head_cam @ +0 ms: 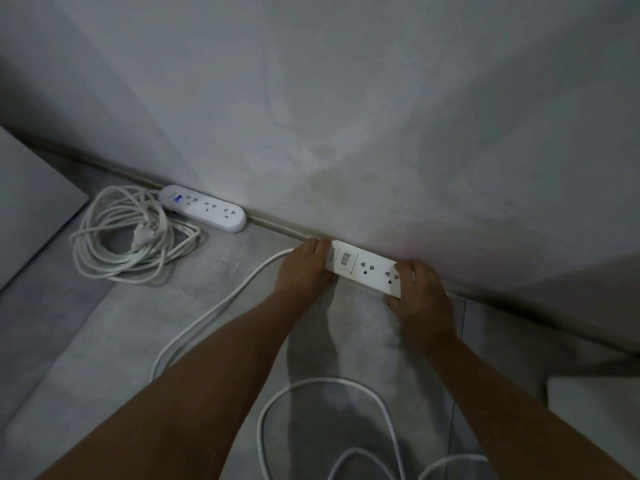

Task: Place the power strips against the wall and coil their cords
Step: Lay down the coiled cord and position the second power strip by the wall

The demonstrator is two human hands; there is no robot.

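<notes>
Head: left hand (pixel 304 268) and right hand (pixel 423 296) grasp power strip (pixel 364 269) ends, seemingly touching wall (pixel 346 116).

Two bare forearms (pixel 214 362), slender — left hand (pixel 304 268), right hand (pixel 420 296), both bare to the fingertips

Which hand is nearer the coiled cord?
Left. The left hand holds the power strip at the end facing the coiled cord; the right hand holds the farther end.

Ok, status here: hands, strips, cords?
Left hand, right hand grip right strip at wall. Left strip placed, coil beside it. Loose cord not yet coiled.
</notes>
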